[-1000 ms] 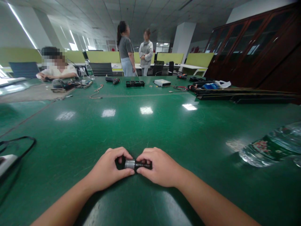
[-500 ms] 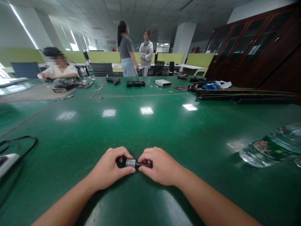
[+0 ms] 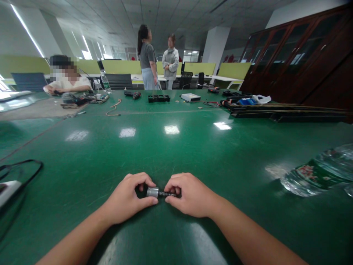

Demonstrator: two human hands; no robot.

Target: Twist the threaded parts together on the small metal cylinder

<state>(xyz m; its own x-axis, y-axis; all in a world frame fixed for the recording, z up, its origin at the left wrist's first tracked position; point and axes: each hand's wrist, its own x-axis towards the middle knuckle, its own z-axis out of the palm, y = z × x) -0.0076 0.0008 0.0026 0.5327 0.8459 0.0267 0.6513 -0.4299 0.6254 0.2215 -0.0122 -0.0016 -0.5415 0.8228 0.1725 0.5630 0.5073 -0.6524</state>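
Note:
Low in the middle of the head view, a small silver cylinder (image 3: 152, 192) lies sideways, with a thin dark ridged shaft (image 3: 163, 194) sticking out of its right end. It looks like a small motor with a screw shaft, though I cannot be sure. My left hand (image 3: 131, 197) pinches the silver body between thumb and fingers. On the other side, my right hand (image 3: 190, 195) has its thumb and fingertips closed round the outer part of the shaft. Both hands are at the green tabletop (image 3: 138, 151). The shaft's far tip is partly covered by my right fingers.
A clear water bottle (image 3: 317, 173) lies at the right. A white box, perhaps a power strip (image 3: 8, 193), and a black cable (image 3: 33, 162) are at the left. Further back are a drill (image 3: 132, 95), a black frame (image 3: 159, 98) and long dark bars (image 3: 275, 110). Several people are beyond.
My right fingertips have shifted slightly right along the shaft, baring more of it. The left hand keeps its hold. In the background, a standing person's arm has moved.

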